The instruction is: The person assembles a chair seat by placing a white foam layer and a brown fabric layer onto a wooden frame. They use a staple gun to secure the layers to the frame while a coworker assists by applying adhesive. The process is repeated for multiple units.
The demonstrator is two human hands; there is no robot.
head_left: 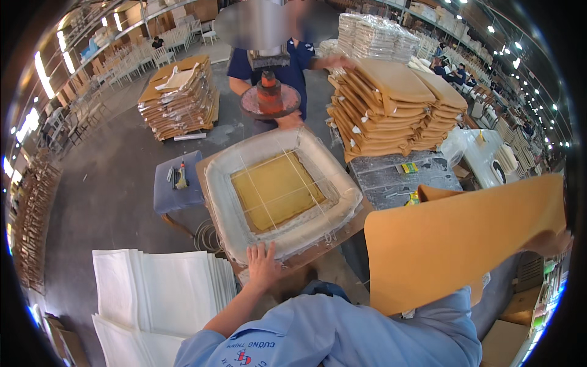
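A square seat frame with a puffy off-white padded rim (223,202) lies in front of me. Its middle shows a yellowish panel (278,189) crossed by thin white cords. My left hand (263,264) rests on the near edge of the rim, fingers spread, holding nothing. Far out to the right, my right hand (548,243) grips the edge of a large tan leather-like sheet (452,241), lifted and curved beside the frame. Its fingers are partly hidden by the sheet. Above the far edge of the frame hangs a red round press plate (269,101).
A person in dark blue (241,67) stands opposite, one hand by the frame, the other at a tall stack of tan covers (385,110). A blue padded stool (177,196) holds a tool. White sheets (165,287) are piled at left. Another wrapped stack (177,98) stands behind.
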